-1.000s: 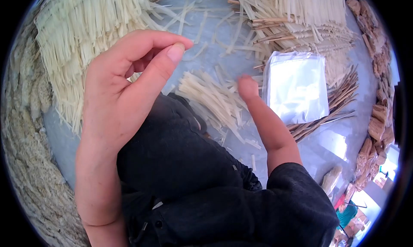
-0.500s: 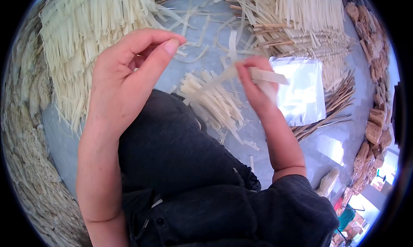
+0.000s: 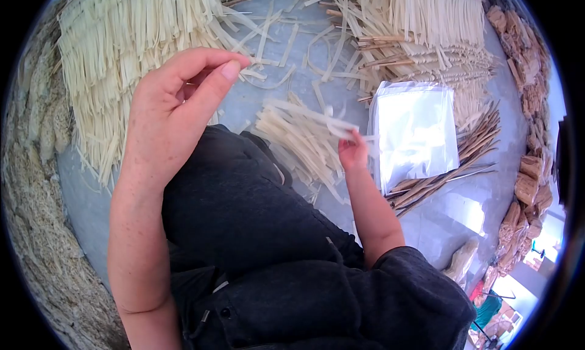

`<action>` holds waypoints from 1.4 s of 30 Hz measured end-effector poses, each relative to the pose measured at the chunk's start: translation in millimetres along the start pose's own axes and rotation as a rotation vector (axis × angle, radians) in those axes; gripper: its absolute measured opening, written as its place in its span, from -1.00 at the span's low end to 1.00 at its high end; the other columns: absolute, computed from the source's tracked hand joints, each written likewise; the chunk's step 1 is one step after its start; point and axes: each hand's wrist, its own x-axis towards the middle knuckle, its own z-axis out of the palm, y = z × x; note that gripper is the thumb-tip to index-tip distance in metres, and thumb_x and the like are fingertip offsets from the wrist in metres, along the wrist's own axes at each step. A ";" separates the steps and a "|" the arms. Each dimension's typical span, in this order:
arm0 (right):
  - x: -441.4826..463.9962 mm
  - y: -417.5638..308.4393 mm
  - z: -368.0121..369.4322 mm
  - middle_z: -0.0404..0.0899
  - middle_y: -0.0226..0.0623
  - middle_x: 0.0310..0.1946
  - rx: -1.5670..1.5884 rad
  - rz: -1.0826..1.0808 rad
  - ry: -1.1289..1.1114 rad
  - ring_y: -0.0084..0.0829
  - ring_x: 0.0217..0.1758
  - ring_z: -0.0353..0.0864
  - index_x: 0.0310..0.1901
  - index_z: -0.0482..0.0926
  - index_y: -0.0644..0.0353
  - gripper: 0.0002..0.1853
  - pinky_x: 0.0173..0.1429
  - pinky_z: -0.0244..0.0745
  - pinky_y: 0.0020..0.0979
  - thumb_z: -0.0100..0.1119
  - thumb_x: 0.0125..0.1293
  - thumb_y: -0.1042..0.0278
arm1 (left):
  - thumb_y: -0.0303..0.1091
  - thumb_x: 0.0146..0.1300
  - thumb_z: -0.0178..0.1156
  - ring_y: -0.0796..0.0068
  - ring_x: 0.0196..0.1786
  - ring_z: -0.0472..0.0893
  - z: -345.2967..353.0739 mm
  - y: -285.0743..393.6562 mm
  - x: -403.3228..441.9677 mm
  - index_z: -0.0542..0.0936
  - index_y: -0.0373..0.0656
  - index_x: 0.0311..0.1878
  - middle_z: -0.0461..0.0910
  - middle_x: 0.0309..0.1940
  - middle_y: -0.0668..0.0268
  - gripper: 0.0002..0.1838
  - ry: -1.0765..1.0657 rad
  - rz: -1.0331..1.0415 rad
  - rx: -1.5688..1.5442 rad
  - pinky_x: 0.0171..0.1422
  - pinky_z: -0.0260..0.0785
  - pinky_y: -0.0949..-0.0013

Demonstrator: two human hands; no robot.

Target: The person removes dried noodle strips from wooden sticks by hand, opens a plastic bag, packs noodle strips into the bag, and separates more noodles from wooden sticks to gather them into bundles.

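My left hand (image 3: pixel 164 115) is raised in front of the hanging pale fringe, its thumb and index fingertip pressed together. What lies in that pinch, if anything, I cannot make out. Lower and to the right, my right hand (image 3: pixel 353 152) grips a pale flat strip (image 3: pixel 342 128), slightly blurred, which reaches out over a loose pile of cut strips (image 3: pixel 291 130). Beside that hand lie shiny clear plastic bags (image 3: pixel 414 130), resting partly on a bundle of thin brown sticks (image 3: pixel 478 144).
Layered fringes of pale strips (image 3: pixel 100 63) hang on sticks at the left, and more fringe (image 3: pixel 436 14) lies at the upper right. Loose strips scatter over the grey surface (image 3: pixel 439 213). Rough bark-like edging (image 3: pixel 30 197) curves along the left, with brown chunks (image 3: pixel 529 185) along the right.
My right hand has moved down and slightly left with the strip, now nearer the loose pile. My left hand has shifted slightly left and stays pinched.
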 end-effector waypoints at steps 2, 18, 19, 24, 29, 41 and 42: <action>1.0 10.3 -39.8 0.60 -0.27 -0.21 -0.038 0.032 0.109 -0.34 -0.15 0.60 -0.13 0.56 0.19 -0.78 -0.12 0.63 -0.36 0.33 0.25 0.33 | -0.40 0.36 0.20 0.80 -0.33 0.43 -1.1 -0.7 -0.6 0.68 -0.24 -0.09 0.60 -0.36 0.53 -0.84 -0.001 -0.010 -0.015 -0.23 0.28 0.65; -18.4 -18.1 -35.1 0.64 -0.30 -0.37 -1.637 0.012 0.245 -0.31 -0.37 0.66 -0.33 0.57 0.17 -0.67 -0.38 0.46 -0.30 0.32 0.13 0.04 | -0.42 0.37 0.19 0.81 -0.29 0.44 0.4 -5.0 0.6 0.67 -0.25 -0.07 0.63 -0.29 0.51 -0.84 -0.009 0.026 -0.052 -0.19 0.28 0.66; -20.2 -18.3 -28.6 0.64 -0.30 -0.37 -1.637 0.011 0.243 -0.31 -0.37 0.66 -0.33 0.57 0.17 -0.67 -0.38 0.46 -0.30 0.32 0.13 0.04 | -0.42 0.37 0.19 0.81 -0.30 0.44 -0.9 -4.1 0.9 0.67 -0.25 -0.08 0.63 -0.30 0.51 -0.84 -0.016 0.023 -0.024 -0.20 0.28 0.66; -18.9 -8.9 8.5 0.64 -0.20 -0.21 -1.861 -0.798 0.107 -0.11 -0.11 0.62 -0.21 0.61 0.14 -0.68 -0.07 0.49 -0.10 0.26 0.11 0.09 | -0.41 0.37 0.19 0.80 -0.31 0.44 0.7 -0.9 2.9 0.67 -0.25 -0.08 0.63 -0.31 0.51 -0.83 -0.042 0.016 0.004 -0.21 0.29 0.65; 33.3 1.8 18.7 0.61 -0.19 -0.05 -2.131 -1.004 0.117 -0.10 0.00 0.60 -0.21 0.58 0.12 -0.75 0.00 0.48 -0.13 0.17 0.24 0.12 | -0.40 0.37 0.19 0.78 -0.30 0.45 0.6 -3.3 4.7 0.67 -0.25 -0.08 0.63 -0.31 0.50 -0.83 -0.026 -0.004 0.034 -0.17 0.31 0.64; 9.6 58.9 45.5 0.65 -0.13 -0.09 -2.133 -1.067 -0.267 -0.08 -0.04 0.63 -0.07 0.63 0.01 -0.70 0.03 0.52 -0.18 0.17 0.24 0.08 | -0.39 0.37 0.20 0.78 -0.30 0.45 0.1 -3.8 0.4 0.67 -0.24 -0.06 0.64 -0.28 0.51 -0.82 -0.005 -0.028 0.015 -0.17 0.31 0.63; 15.1 64.1 38.7 0.65 -0.13 -0.08 -2.163 -1.366 -0.103 -0.10 -0.03 0.63 -0.02 0.64 -0.01 -0.66 0.06 0.52 -0.21 0.20 0.22 0.06 | -0.39 0.37 0.20 0.78 -0.30 0.45 -1.5 -3.5 0.3 0.67 -0.24 -0.06 0.64 -0.28 0.51 -0.82 -0.005 -0.032 0.020 -0.17 0.31 0.63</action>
